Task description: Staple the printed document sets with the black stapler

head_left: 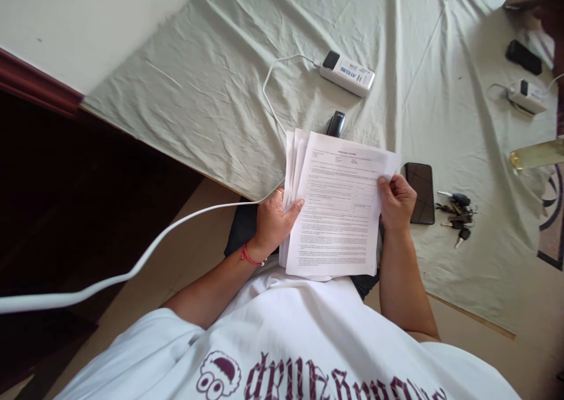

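A stack of printed paper sheets [337, 224] is held tilted over my lap at the table's edge, its sheets slightly fanned out on the left. My left hand [278, 215] grips the left edge, thumb on top and fingers hidden beneath. On the right, my right hand [396, 199] pinches the upper right edge between thumb and curled fingers. Dense printed text with a heading covers the top sheet. Just beyond the upper edge of the papers lies a black stapler-like object [336, 124], partly covered by them.
A white power bank [348, 73] with a white cable [145, 259] lies on the cloth-covered table [211, 94]. Right of my right hand are a black phone [419, 193] and a bunch of keys [458, 212]. Farther right lie a second white device [527, 97], a dark case [523, 57] and a bottle [537, 154].
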The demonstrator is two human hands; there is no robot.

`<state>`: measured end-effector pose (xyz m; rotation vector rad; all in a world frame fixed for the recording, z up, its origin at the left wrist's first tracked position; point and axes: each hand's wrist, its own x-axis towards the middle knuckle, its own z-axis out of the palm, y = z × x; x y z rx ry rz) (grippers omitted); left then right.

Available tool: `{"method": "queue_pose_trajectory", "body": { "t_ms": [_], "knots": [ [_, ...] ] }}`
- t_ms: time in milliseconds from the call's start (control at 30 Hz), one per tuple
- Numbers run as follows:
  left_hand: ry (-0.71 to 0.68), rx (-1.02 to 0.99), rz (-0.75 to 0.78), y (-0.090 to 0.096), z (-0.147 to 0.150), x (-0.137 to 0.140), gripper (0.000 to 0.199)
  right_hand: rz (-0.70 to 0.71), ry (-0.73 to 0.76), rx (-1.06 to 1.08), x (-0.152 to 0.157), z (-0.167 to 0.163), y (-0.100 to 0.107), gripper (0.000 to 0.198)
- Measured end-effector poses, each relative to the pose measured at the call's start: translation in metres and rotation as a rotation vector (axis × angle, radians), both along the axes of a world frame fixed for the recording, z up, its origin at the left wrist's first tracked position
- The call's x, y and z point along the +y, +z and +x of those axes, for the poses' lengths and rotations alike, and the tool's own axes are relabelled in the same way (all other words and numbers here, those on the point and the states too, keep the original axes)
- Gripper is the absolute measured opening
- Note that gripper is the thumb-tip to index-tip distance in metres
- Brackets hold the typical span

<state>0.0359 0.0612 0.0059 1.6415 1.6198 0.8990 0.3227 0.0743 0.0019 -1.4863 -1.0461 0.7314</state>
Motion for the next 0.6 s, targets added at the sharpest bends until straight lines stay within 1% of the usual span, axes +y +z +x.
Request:
{"method": "queue_pose_trajectory", "body": {
  "t_ms": [100,167,267,367,433,500,567,600],
  "knots": [
    [0.012,-0.071,-0.009,0.002,0.0,-0.002,0.027,0.034,0.008,0.009,0.001,-0.002,-0.001,0.026],
    [0.019,-0.166,-0.039,0.003,-0.001,-0.004,0.029,0.077,-0.008,-0.023,0.002,-0.001,-0.002,0.028],
    [0.024,-0.349,-0.082,0.003,-0.002,-0.004,0.035,0.105,-0.025,-0.071,0.004,0.003,-0.004,0.039],
    [0.017,-0.487,-0.115,0.0,-0.001,-0.002,0.042,0.084,0.022,0.004,0.005,0.007,-0.005,0.051],
    [0.024,-0.563,-0.137,-0.002,0.001,-0.002,0.045,0.043,0.07,0.103,0.004,0.006,-0.002,0.06],
    [0.055,-0.634,-0.157,0.001,0.004,-0.003,0.045,-0.031,0.089,0.203,0.0,0.0,0.007,0.069],
    [0.08,-0.682,-0.175,0.007,0.006,-0.005,0.043,-0.16,0.057,0.265,-0.006,-0.008,0.021,0.071],
    [0.083,-0.71,-0.179,0.01,0.007,-0.007,0.044,-0.24,0.058,0.27,-0.009,-0.012,0.028,0.067]
  ]
}}
